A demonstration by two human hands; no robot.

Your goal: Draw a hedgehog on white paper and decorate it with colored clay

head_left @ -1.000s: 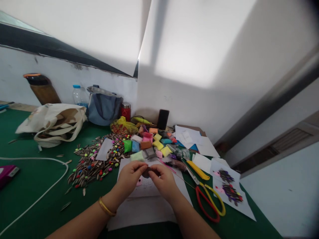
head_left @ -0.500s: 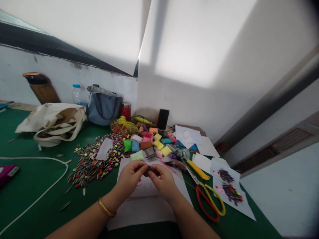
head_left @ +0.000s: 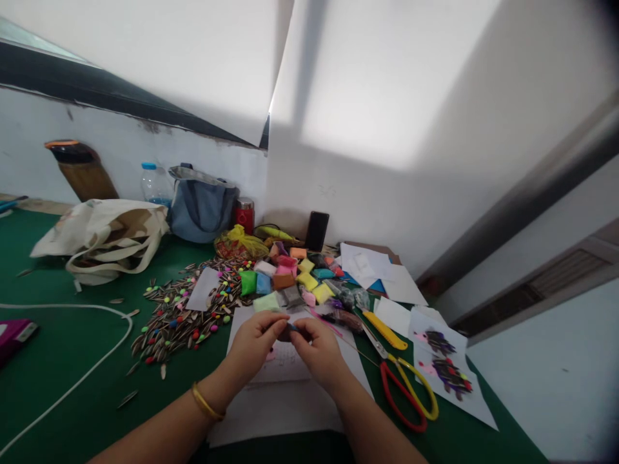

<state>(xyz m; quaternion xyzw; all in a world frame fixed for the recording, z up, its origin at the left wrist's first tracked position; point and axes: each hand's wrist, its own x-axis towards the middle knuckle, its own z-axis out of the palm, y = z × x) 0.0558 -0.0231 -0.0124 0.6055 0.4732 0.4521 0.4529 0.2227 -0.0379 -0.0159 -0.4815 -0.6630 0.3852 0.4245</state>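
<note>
My left hand (head_left: 256, 343) and my right hand (head_left: 320, 353) meet over the white paper, fingertips pinched on a small dark lump of modelling clay (head_left: 287, 333). Fingers hide much of the lump. Below them lies a sheet with handwriting (head_left: 286, 362), a pink bit at its left, on top of a larger white sheet (head_left: 275, 415). Just beyond the hands are packets of coloured clay, among them a grey packet (head_left: 291, 296) and a pale green one (head_left: 267, 302).
Striped sunflower seeds (head_left: 178, 328) with coloured pompoms spread at left. Scissors (head_left: 406, 393) and a yellow cutter (head_left: 385, 330) lie right, beside sheets bearing seed hedgehogs (head_left: 451, 377). A phone (head_left: 316, 231), blue bag (head_left: 203, 209), cream bag (head_left: 111, 235) and bottle (head_left: 153, 185) line the back.
The fingers have shifted slightly around the dark lump, which shows at a different angle. Both hands stay in the same place, and nothing else has visibly moved.
</note>
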